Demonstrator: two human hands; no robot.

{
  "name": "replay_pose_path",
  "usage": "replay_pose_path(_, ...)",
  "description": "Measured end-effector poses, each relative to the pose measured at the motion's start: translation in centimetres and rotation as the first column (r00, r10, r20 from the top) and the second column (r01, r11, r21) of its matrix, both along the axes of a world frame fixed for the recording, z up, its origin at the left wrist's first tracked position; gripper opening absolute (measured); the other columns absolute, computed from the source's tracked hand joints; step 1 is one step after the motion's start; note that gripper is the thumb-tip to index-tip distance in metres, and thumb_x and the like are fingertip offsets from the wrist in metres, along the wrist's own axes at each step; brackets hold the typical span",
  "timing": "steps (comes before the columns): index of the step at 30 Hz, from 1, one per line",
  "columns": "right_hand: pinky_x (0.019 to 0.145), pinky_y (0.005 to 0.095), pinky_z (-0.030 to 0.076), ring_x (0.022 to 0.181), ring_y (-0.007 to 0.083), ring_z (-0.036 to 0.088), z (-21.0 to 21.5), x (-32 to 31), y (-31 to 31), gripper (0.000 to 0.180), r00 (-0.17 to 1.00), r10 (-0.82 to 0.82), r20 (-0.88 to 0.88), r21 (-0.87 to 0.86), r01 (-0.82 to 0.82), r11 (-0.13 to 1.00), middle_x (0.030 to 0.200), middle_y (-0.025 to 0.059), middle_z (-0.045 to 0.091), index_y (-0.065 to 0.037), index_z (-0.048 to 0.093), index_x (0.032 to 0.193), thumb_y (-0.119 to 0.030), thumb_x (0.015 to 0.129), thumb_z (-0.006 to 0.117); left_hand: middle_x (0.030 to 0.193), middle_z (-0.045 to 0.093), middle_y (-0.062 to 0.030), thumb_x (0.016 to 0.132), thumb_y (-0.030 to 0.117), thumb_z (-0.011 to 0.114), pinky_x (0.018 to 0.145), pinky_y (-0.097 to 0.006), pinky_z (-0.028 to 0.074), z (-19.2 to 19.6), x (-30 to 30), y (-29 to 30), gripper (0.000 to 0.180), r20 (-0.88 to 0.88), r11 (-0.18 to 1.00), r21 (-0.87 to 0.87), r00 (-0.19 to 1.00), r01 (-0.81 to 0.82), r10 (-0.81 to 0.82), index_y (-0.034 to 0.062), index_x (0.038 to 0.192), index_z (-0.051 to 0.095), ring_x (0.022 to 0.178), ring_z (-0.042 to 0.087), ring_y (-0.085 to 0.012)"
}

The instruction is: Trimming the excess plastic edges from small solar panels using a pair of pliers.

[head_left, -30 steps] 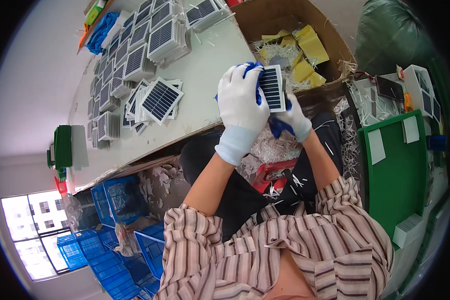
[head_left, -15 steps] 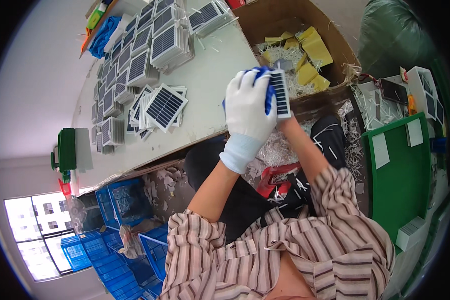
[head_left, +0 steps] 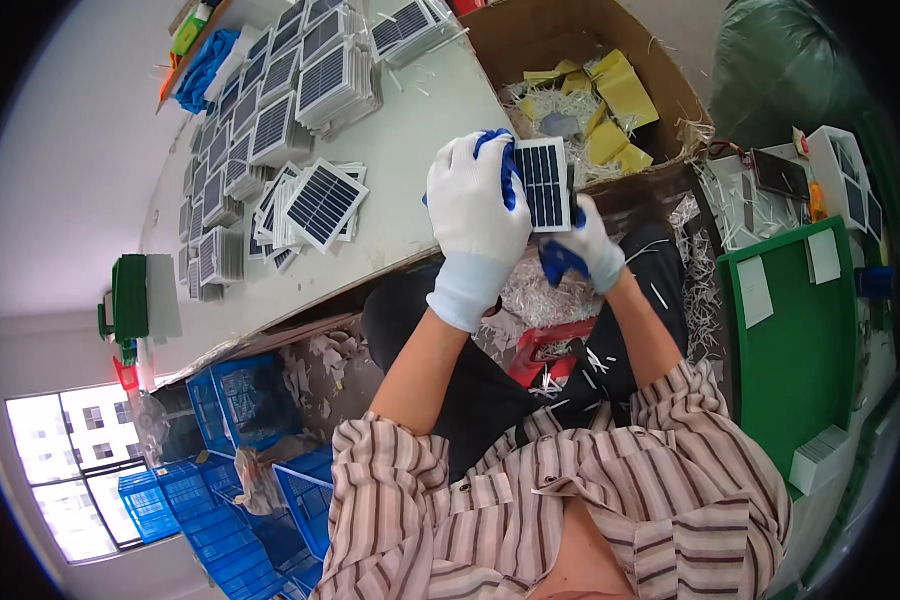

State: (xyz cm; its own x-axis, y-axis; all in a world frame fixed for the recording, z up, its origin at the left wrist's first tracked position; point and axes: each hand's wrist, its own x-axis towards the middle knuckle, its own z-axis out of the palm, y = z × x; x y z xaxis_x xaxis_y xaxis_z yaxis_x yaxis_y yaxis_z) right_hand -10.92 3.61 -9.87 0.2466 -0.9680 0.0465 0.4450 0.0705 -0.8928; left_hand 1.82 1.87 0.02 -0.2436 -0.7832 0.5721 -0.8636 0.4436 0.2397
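Dark-blue panel: a small rectangular solar panel with thin pale grid lines and a white edge, held upright between both hands, above the person's lap and just off the near edge of the surface.
Left hand: the left hand in a white glove with blue-coated fingertips; it is closed around the panel's left side, the fingers curled over its upper left corner.
Right hand: the right hand, gloved the same way, grasps the panel from below and behind at its right edge; most of this hand is hidden behind the panel, so the exact finger placement cannot be told.
Beyond the hands: an open cardboard box holding yellow pads and pale shredded strips, just past the panel.
Left of the left hand: a pale surface bearing a loose fanned pile of panels close by, and further off, rows of stacked panels reaching to the far end.
Right of the right hand: a green board with white slips on it, well apart from the panel.
Below the hands: dark trousers, a red crate between the knees, white shreds scattered over lap and floor.
Nearest the camera: a striped shirt with rolled sleeves.
Lower left: blue crates under the surface.
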Motion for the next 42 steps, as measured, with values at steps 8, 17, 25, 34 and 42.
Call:
replay_pose_path(8, 0.074, 0.0266, 0.048, 0.076, 0.014, 0.059, -2.0, 2.3, 4.0, 0.032, 0.938, -0.345, 0.014, 0.073, 0.343, 0.936, 0.083, 0.0061, 0.062, -0.001, 0.053, 0.103, -0.004, 0.075, 0.068, 0.1, 0.058, -0.011, 0.074, 0.007, 0.06, 0.086, -0.041, 0.042, 0.1, -1.2, 0.3, 0.028, 0.026, 0.997, -0.031, 0.997, -0.068, 0.069, 0.007, 0.102, 0.062, 0.099, 0.052, -0.0311)
replay_pose_path(17, 0.082, 0.0293, 0.051, 0.094, 0.0145, 0.06, -2.6, 5.8, -5.5, 0.031, 0.809, -0.267, 0.523, 0.221, 0.174, 0.96, 0.108, 0.0087, 0.06, -0.005, 0.047, 0.117, -0.023, 0.092, 0.051, 0.104, 0.056, -0.0125, 0.074, 0.015, 0.063, 0.089, -0.042, 0.039, 0.0, -0.3, -0.1, 0.033, 0.116, 0.999, 0.014, 0.993, -0.04, 0.038, 0.0053, 0.106, 0.062, 0.103, 0.049, -0.0324)
replay_pose_path(25, 0.062, 0.0246, 0.051, 0.07, 0.0098, 0.061, -2.4, 2.0, -2.4, 0.017, 0.969, -0.184, 0.166, 0.108, 0.168, 0.98, 0.08, 0.0048, 0.064, 0.0, 0.061, 0.098, -0.009, 0.084, 0.059, 0.107, 0.056, -0.0137, 0.072, 0.013, 0.065, 0.091, -0.043, 0.039, 2.0, 0.8, 0.0, 0.037, 0.24, 0.991, 0.084, 0.968, -0.103, 0.08, 0.0044, 0.107, 0.059, 0.102, 0.05, -0.0331)
replay_pose_path(34, 0.063, 0.0247, 0.05, 0.062, 0.0121, 0.06, -0.3, 0.2, 1.3, 0.018, 0.994, 0.108, -0.021, -0.049, -0.108, 0.993, 0.073, 0.0048, 0.064, 0.0, 0.064, 0.09, -0.007, 0.074, 0.067, 0.105, 0.057, -0.0127, 0.072, 0.004, 0.059, 0.088, -0.041, 0.041, -0.1, -0.4, -0.1, 0.03, 0.049, 1.0, 0.005, 0.998, -0.027, 0.027, 0.0059, 0.102, 0.061, 0.101, 0.051, -0.0313)
replay_pose_path(42, 0.083, 0.0301, 0.049, 0.092, 0.0178, 0.061, -1.8, 2.8, 2.8, 0.028, 0.839, -0.454, -0.299, -0.209, 0.407, 0.889, 0.103, 0.0094, 0.062, -0.003, 0.051, 0.114, -0.01, 0.087, 0.059, 0.101, 0.057, -0.0106, 0.073, 0.003, 0.059, 0.086, -0.04, 0.042, 0.3, -1.1, 0.2, 0.029, 0.062, 0.996, -0.042, 0.995, -0.077, 0.079, 0.0076, 0.101, 0.06, 0.098, 0.053, -0.0304)
